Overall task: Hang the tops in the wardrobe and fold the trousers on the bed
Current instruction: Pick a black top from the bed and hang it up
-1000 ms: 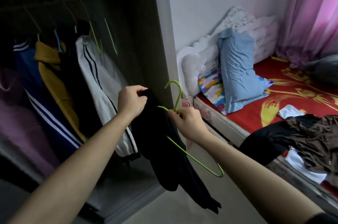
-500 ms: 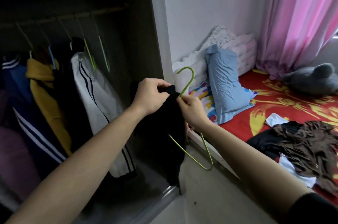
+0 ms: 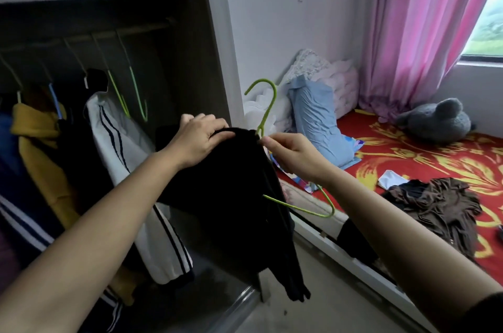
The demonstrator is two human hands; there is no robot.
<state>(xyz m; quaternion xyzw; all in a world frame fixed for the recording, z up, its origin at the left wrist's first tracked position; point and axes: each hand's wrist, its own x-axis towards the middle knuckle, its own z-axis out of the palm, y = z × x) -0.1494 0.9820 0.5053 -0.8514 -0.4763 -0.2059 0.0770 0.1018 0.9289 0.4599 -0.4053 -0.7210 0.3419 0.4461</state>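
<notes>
Hanging before the open wardrobe [image 3: 202,47]: top [image 3: 231,191], black, draped on green hanger [image 3: 273,96]. Left hand [image 3: 201,139] grips the top's shoulder, fingers curled. Right hand [image 3: 292,154] pinches the hanger's neck. Brown clothes [image 3: 441,204] lie heaped on the bed [image 3: 408,153].

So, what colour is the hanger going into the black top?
Bright green. The hanger, half inside the black top, shows best in the head view.
</notes>
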